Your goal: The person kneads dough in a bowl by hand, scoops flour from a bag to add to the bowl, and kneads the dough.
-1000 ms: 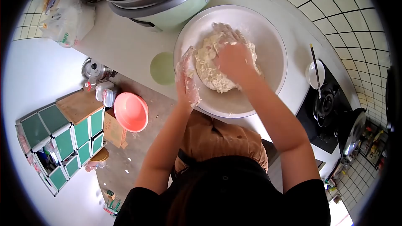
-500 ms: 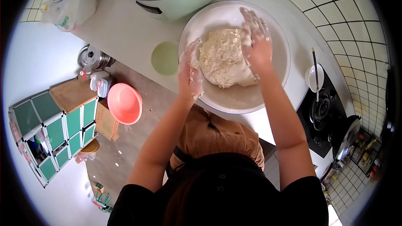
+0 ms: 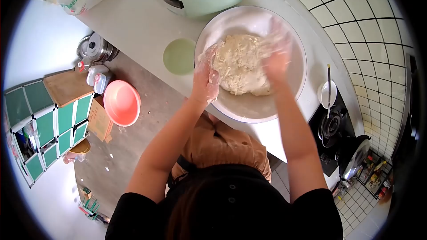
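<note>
A rough, pale mass of dough (image 3: 242, 66) lies in a wide white basin (image 3: 253, 113) on the counter. My left hand (image 3: 207, 73), coated with flour and bits of dough, is at the basin's left rim beside the dough, its fingers stretched out. At the dough's right side is my right hand (image 3: 276, 53), blurred by motion, with its fingers extended and floury. Neither hand is wrapped round anything.
A pale green cooker (image 3: 200, 2) stands behind the basin, and a green disc (image 3: 179, 57) lies to its left. On the right are a white bowl (image 3: 327, 94) with a stick across it and a black stove (image 3: 324, 151). A pink basin (image 3: 121, 103) is on the floor.
My right hand has come off the top of the dough to its right side, uncovering the dough. My left hand has stayed at the rim. The whole view has shifted somewhat.
</note>
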`<control>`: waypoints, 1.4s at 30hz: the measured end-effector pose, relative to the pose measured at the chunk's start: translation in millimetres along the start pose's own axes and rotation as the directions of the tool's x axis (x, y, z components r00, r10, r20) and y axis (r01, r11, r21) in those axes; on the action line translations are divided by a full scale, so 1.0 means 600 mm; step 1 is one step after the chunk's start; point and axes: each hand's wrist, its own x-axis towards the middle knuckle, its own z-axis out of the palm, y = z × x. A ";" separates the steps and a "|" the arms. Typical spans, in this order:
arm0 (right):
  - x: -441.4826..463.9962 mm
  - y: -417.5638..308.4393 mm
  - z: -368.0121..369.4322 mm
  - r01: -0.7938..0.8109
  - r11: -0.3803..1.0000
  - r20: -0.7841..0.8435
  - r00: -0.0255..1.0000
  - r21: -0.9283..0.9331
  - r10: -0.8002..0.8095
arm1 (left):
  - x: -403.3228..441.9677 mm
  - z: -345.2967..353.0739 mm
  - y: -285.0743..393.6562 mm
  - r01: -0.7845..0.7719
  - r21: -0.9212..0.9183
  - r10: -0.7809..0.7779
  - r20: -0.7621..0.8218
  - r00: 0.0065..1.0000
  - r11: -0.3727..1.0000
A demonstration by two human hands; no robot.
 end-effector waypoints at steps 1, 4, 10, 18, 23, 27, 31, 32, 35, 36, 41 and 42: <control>-0.058 0.001 0.049 -0.038 0.988 0.207 0.976 -0.152 0.070 | -0.002 0.001 -0.003 -0.024 0.016 0.024 0.000 1.000 1.000; -0.089 0.021 0.110 0.137 0.960 0.700 0.710 -0.246 0.078 | -0.006 0.002 -0.022 0.037 -0.010 -0.037 0.019 0.999 0.999; 0.032 0.053 0.013 -0.238 0.961 0.526 0.841 0.145 0.129 | -0.003 0.000 -0.013 0.018 0.025 -0.018 0.014 1.000 1.000; -0.043 0.042 0.089 0.023 0.965 0.852 0.476 -0.261 0.219 | -0.011 0.002 -0.011 -0.002 -0.016 0.002 -0.001 1.000 1.000; 0.044 0.080 0.019 -0.095 0.985 0.704 0.710 0.145 -0.035 | 0.001 -0.002 0.012 0.111 -0.021 -0.110 0.023 0.994 0.994; -0.036 -0.003 0.044 -0.254 0.965 0.492 0.834 -0.063 0.251 | -0.001 -0.004 0.001 0.022 0.016 -0.023 0.023 0.999 1.000; -0.111 0.061 0.130 0.037 0.971 0.533 0.840 -0.237 0.098 | 0.001 -0.004 0.001 0.020 0.039 -0.020 0.003 1.000 0.999; -0.103 0.119 0.131 -0.174 0.978 0.675 0.737 0.119 0.049 | 0.001 0.000 0.010 0.057 0.005 -0.057 -0.003 0.998 0.998; -0.028 0.189 0.097 -0.685 0.508 0.817 0.573 0.523 -0.068 | -0.001 -0.001 -0.003 0.057 0.017 -0.058 0.019 0.998 0.998; 0.030 0.111 0.024 -0.760 0.481 0.829 0.548 0.438 0.111 | -0.002 -0.002 -0.001 0.065 -0.003 -0.065 0.013 0.998 0.998; -0.039 0.022 0.058 0.166 0.736 0.389 0.910 -0.656 0.142 | -0.003 0.001 -0.016 0.007 0.000 -0.007 0.018 1.000 1.000; -0.072 0.009 0.085 0.006 0.875 0.483 0.835 -0.484 0.262 | -0.002 0.001 -0.010 0.025 0.003 -0.025 0.019 1.000 1.000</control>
